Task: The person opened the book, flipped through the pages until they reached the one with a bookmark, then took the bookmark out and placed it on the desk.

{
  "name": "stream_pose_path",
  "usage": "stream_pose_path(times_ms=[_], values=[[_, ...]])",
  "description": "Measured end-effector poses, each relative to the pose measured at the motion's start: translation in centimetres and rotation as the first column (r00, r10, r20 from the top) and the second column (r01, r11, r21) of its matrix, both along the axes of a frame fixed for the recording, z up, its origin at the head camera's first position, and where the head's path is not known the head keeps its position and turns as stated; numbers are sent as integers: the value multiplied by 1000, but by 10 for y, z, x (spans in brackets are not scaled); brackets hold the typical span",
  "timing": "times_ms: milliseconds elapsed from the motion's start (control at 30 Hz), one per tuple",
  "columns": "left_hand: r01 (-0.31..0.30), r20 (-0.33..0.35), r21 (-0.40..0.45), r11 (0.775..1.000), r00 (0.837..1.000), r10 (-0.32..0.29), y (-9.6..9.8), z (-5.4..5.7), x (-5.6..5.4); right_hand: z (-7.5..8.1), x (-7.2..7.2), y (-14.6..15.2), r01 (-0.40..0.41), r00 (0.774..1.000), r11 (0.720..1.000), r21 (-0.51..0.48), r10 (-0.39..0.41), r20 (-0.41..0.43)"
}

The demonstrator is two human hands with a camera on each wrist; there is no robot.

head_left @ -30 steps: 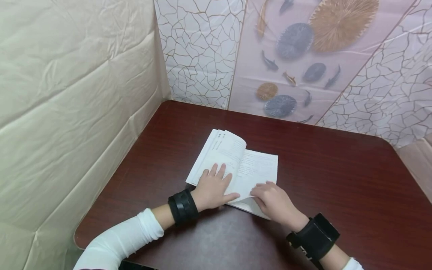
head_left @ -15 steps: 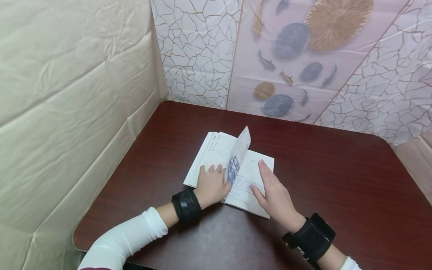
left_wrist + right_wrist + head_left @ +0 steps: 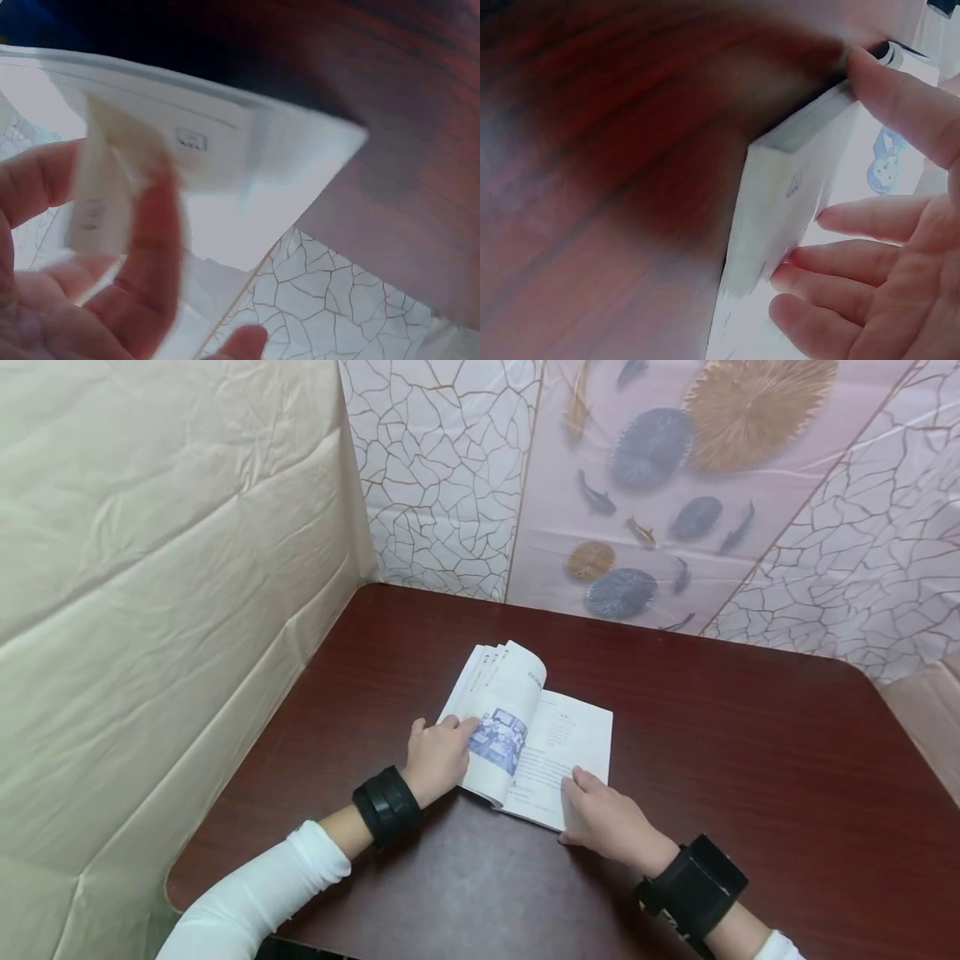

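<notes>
An open paperback book [image 3: 572, 735] lies on the dark red table, its left pages arching up near the spine. A blue illustration [image 3: 497, 740] shows on the raised left page, with printed text on the right one. At the book's left side my left hand [image 3: 437, 762] pinches a page [image 3: 101, 202], which bends between thumb and finger in the left wrist view. My right hand [image 3: 611, 822] rests at the lower right corner, fairly straight fingertips on the page and the thumb by the near edge. The stacked page edges [image 3: 761, 202] show in the right wrist view.
The wooden table [image 3: 750, 760] extends around the book on all sides. A cream cloth wall [image 3: 187, 610] borders it on the left, and a patterned sheet [image 3: 442, 485] hangs behind. Black straps [image 3: 388, 806] circle both wrists.
A page that stood upright half a second ago now lies over to the left, showing its illustration. My left hand has moved left with it; the right has lowered to the book's near right corner.
</notes>
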State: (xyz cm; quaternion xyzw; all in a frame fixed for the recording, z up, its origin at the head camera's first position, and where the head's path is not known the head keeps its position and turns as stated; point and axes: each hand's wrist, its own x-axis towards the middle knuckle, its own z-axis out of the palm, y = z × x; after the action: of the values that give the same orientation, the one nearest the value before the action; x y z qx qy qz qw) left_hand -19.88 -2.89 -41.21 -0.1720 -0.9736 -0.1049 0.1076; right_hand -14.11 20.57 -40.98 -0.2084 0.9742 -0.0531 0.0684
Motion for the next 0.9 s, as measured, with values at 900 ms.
stream_pose_path(times_ms=[900], values=[[311, 59, -151, 938, 950, -306, 20, -2, 12, 18, -7, -3, -291, 847, 945, -151, 181, -500]])
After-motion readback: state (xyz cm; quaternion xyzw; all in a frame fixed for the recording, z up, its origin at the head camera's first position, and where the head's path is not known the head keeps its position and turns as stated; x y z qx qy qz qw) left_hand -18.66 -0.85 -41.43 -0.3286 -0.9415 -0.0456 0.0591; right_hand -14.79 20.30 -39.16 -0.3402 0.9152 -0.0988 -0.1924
